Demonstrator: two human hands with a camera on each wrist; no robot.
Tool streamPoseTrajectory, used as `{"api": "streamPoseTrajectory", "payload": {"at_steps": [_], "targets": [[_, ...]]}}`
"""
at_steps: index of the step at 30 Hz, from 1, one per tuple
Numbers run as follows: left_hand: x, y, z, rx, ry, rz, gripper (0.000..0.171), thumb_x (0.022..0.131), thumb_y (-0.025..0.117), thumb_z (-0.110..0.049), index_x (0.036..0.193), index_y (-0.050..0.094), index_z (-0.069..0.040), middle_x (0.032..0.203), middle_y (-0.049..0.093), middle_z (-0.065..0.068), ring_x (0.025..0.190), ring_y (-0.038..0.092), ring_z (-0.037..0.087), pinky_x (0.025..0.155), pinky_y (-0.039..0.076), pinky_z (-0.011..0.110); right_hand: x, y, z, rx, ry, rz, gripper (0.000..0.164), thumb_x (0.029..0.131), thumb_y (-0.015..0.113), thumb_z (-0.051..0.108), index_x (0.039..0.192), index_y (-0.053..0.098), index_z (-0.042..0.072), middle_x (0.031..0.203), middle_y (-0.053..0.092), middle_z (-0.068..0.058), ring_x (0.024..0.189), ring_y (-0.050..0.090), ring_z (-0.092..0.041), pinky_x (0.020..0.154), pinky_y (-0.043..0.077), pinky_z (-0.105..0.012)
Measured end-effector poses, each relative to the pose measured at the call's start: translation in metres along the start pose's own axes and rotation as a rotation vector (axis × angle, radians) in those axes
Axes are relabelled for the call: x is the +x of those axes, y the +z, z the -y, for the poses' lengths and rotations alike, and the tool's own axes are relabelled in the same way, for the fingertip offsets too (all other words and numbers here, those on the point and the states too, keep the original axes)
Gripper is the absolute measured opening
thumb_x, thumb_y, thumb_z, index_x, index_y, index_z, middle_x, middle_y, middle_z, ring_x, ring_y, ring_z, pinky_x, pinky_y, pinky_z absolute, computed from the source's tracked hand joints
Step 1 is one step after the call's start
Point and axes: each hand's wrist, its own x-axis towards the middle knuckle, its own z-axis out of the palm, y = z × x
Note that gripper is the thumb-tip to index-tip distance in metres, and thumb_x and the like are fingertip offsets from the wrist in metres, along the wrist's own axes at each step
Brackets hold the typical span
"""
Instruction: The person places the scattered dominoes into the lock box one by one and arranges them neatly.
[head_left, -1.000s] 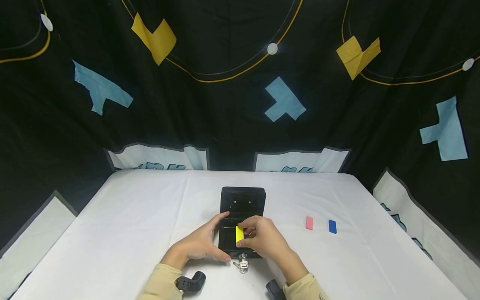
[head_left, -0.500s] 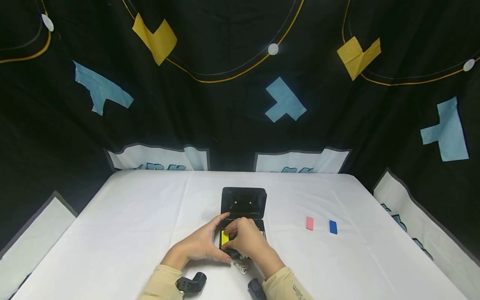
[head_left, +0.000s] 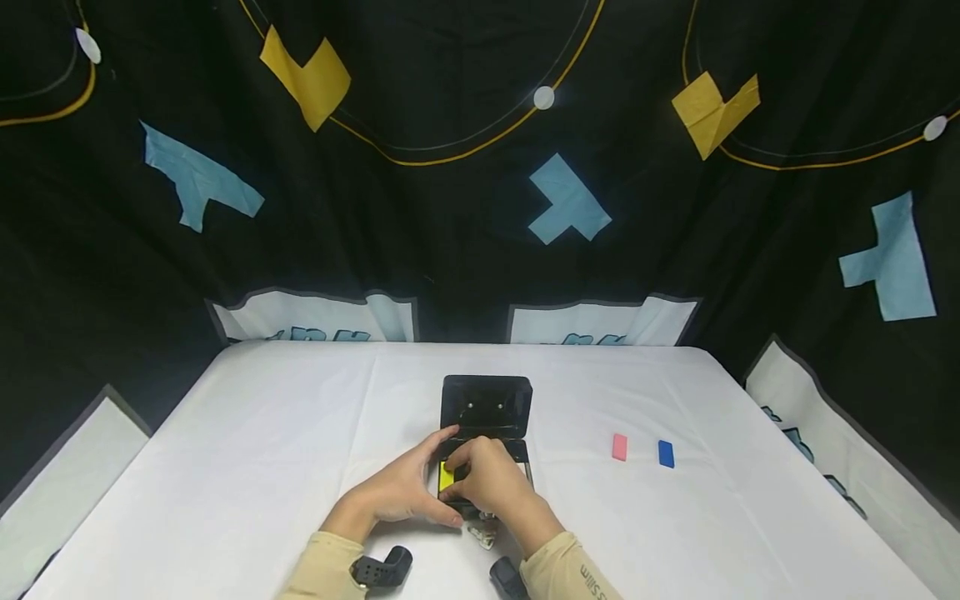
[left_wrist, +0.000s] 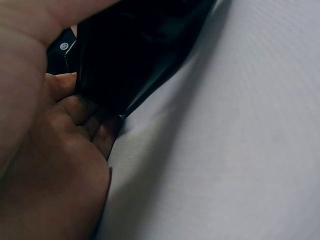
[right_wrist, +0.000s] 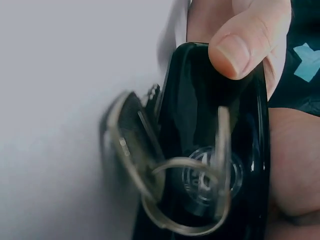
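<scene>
A small black cash box stands with its lid up, tipped back. My left hand holds the box by its left end, thumb at the front corner and fingers toward the back. The left wrist view shows its fingers against the dark box wall. My right hand reaches into the box and pinches a flat yellow piece at the left inside end. The right hand hides most of the inside. In the right wrist view, keys on a ring hang at the box's front lock, near the left thumb.
A pink piece and a blue piece lie on the white table, right of the box. Behind the table hangs a black curtain. Something pale shows at the right inside end of the box.
My right hand has moved left across the box with the yellow piece, from mid-box to the left end, and shifted only slightly in the last half second. The left hand stays put.
</scene>
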Motion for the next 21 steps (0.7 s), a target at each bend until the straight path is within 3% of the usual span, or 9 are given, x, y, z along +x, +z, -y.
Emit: {"api": "streamPoseTrajectory", "payload": {"at_steps": [11,18,21], "targets": [[-0.002,0.003,0.000,-0.006,-0.003,0.002,0.122,0.062,0.097,-0.029,0.160,0.025,-0.016,0.162,0.028,0.016,0.148,0.023,0.039,0.114,0.019,0.068,-0.001,-0.006,-0.009,0.014,-0.004,-0.007,0.042,0.066,0.095,0.018,0.105,0.079,0.015,0.101,0.071,0.003,0.090,0.062,-0.015,0.080,0.056,-0.035],[-0.001,0.002,-0.003,-0.022,-0.025,-0.005,0.124,0.059,0.097,-0.027,0.160,0.025,-0.016,0.161,0.030,0.018,0.147,0.024,0.042,0.113,0.016,0.069,-0.002,-0.037,-0.011,0.108,0.049,0.011,0.045,0.063,0.096,0.016,0.104,0.078,0.017,0.103,0.070,0.002,0.096,0.064,-0.021,0.089,0.055,-0.046],[0.000,0.002,-0.004,-0.016,-0.034,-0.016,0.124,0.057,0.097,-0.027,0.160,0.027,-0.018,0.160,0.033,0.017,0.147,0.025,0.042,0.113,0.016,0.070,-0.003,-0.055,-0.015,0.149,0.045,0.032,0.045,0.064,0.097,0.016,0.105,0.078,0.015,0.103,0.071,0.000,0.098,0.064,-0.022,0.088,0.055,-0.045]]}}
